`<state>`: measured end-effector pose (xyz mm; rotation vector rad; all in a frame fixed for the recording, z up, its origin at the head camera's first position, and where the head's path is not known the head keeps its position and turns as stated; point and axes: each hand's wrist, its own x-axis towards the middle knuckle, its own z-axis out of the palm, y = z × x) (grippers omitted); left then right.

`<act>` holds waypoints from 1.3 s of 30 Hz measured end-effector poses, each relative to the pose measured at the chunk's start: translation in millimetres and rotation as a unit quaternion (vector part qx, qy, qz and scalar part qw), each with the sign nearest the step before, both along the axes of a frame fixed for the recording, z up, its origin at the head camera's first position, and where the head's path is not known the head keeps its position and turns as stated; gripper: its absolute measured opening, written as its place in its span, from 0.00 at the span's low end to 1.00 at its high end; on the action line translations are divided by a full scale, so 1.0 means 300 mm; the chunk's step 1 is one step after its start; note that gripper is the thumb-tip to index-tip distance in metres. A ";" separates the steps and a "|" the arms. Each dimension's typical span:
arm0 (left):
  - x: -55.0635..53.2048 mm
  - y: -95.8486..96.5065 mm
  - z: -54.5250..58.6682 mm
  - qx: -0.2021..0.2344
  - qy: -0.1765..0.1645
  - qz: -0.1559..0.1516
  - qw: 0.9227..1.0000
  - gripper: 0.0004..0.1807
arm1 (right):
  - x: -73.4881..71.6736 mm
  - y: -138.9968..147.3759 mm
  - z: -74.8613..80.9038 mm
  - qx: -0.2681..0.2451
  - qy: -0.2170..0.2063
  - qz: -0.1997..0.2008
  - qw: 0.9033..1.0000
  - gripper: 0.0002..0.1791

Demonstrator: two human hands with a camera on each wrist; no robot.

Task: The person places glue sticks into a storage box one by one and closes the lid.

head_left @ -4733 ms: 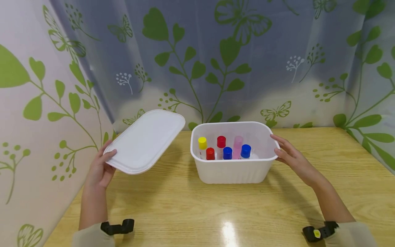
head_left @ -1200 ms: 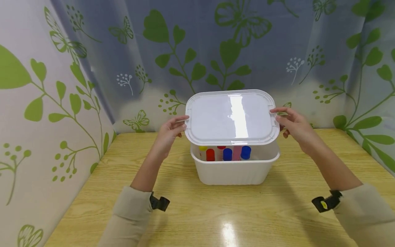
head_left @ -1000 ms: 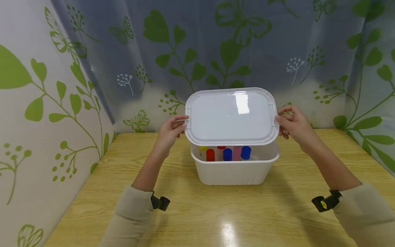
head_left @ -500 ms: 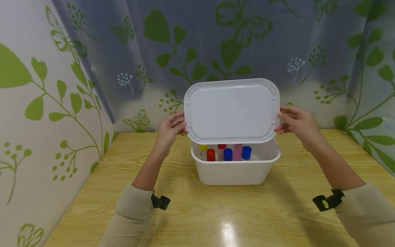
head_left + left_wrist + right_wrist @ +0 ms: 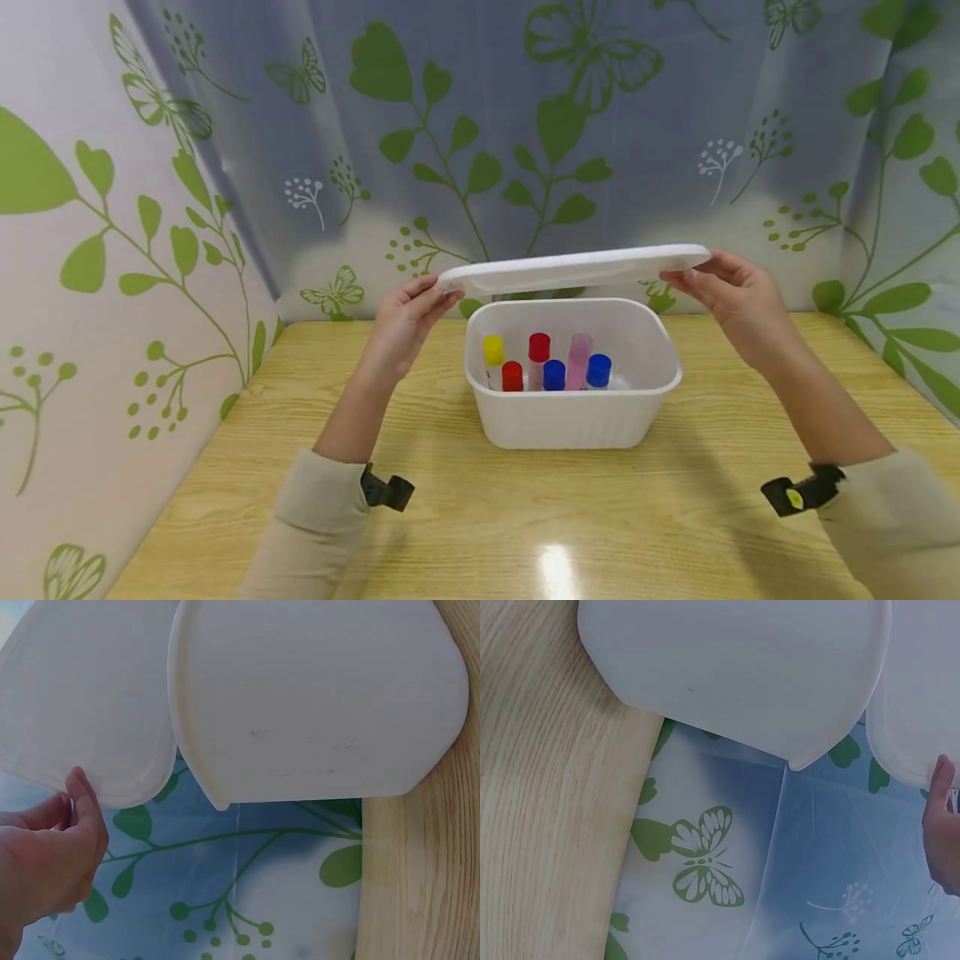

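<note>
A white lid point(image 5: 573, 268) hangs in the air above the back rim of the white plastic box point(image 5: 570, 421), apart from it. Seen nearly edge-on in the head view, it slants up to the right. My left hand point(image 5: 401, 329) pinches its left end; my right hand point(image 5: 738, 304) pinches its right end. The uncovered box holds several small upright capped tubes, among them a yellow-capped tube point(image 5: 492, 350), a blue-capped tube point(image 5: 598, 368) and a pink tube point(image 5: 579, 358). The left wrist view shows fingertips under the lid point(image 5: 90, 697); the right wrist view shows the box's side point(image 5: 727, 667).
The box stands on a wooden table point(image 5: 480, 517) towards its back edge. Behind the table hangs a curtain point(image 5: 300, 167) printed with leaves and butterflies, and more printed cloth point(image 5: 90, 333) rises at the left side. Each wrist wears a black strap with a camera point(image 5: 386, 490).
The lid came from the left in my left hand, and my right hand moved from the box rim to it. Since half a second ago it has tilted from face-on to nearly edge-on, uncovering the tubes.
</note>
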<state>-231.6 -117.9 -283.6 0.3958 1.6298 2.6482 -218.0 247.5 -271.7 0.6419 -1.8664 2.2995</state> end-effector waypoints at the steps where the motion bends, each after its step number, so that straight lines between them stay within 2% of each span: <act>1: 0.001 -0.001 0.000 0.003 0.003 -0.002 1.000 0.09 | 0.000 0.002 -0.001 -0.007 0.004 0.009 1.000 0.11; 3: 0.001 -0.001 -0.001 -0.004 0.010 -0.002 1.000 0.09 | 0.002 0.004 -0.004 -0.028 0.006 0.027 0.999 0.11; 8: -0.001 0.001 -0.014 -0.056 0.030 0.019 0.998 0.09 | 0.013 0.004 -0.015 -0.026 -0.009 0.020 0.999 0.11; 12: -0.005 0.003 -0.031 -0.107 0.052 0.035 0.992 0.09 | 0.017 -0.003 -0.025 0.005 -0.017 -0.011 1.000 0.11; 16: -0.002 0.010 -0.041 -0.170 0.064 0.057 0.982 0.12 | 0.023 -0.010 -0.039 0.064 -0.022 -0.053 0.996 0.15; 20: -0.002 0.023 -0.057 -0.242 0.074 0.085 0.964 0.12 | 0.025 -0.015 -0.059 0.104 -0.011 -0.074 0.992 0.16; 24: -0.007 0.032 -0.087 -0.310 0.099 0.116 0.938 0.11 | 0.024 -0.024 -0.086 0.143 -0.001 -0.094 0.985 0.18; 27: -0.005 0.039 -0.113 -0.345 0.125 0.139 0.920 0.11 | 0.025 -0.036 -0.112 0.175 0.005 -0.119 0.977 0.19; 29: -0.005 0.050 -0.134 -0.351 0.142 0.157 0.912 0.11 | 0.027 -0.045 -0.131 0.190 0.011 -0.142 0.971 0.20; 33: -0.001 0.081 -0.177 -0.332 0.162 0.201 0.907 0.10 | 0.033 -0.070 -0.167 0.195 0.032 -0.193 0.961 0.20; 39: -0.003 0.123 -0.229 -0.273 0.151 0.238 0.920 0.10 | 0.040 -0.099 -0.206 0.113 0.038 -0.210 0.970 0.17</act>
